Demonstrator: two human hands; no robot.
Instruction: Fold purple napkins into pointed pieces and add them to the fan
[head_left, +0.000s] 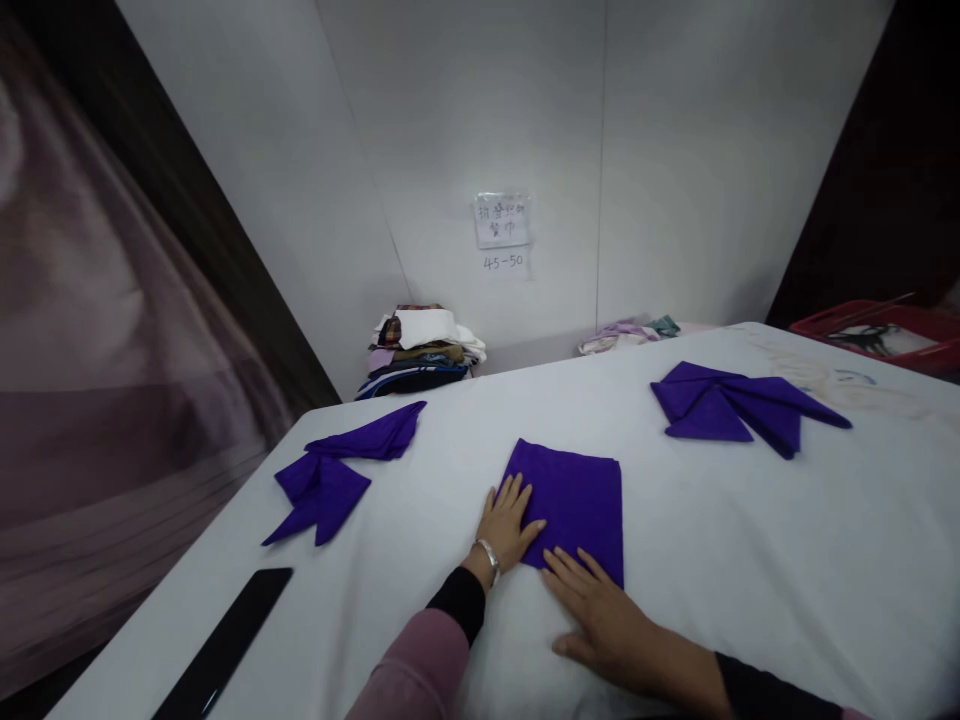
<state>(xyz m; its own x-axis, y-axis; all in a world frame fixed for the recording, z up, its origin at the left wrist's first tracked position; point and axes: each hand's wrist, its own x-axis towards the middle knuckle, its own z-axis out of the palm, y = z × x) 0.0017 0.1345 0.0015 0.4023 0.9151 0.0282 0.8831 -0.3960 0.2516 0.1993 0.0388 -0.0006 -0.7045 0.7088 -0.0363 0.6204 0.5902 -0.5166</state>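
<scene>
A purple cloth napkin (574,495), folded into a rough square, lies flat on the white-covered table (442,500) before me. My left hand (508,522) rests on its left edge with the fingers spread. At the near edge, my right hand (596,605) lies flat, its fingertips on the cloth and its thumb out to the side on the table. Neither hand grips anything. To the left is a purple napkin folded into a pointed, winged shape (337,475). Another folded purple napkin (742,400) with several points lies at the right.
A long black flat object (225,645) lies at the table's left edge. Stacked fabrics (420,350) and more cloths (626,335) sit behind the table against the wall. A red tray (885,335) stands at the far right. A curtain (112,400) hangs at left.
</scene>
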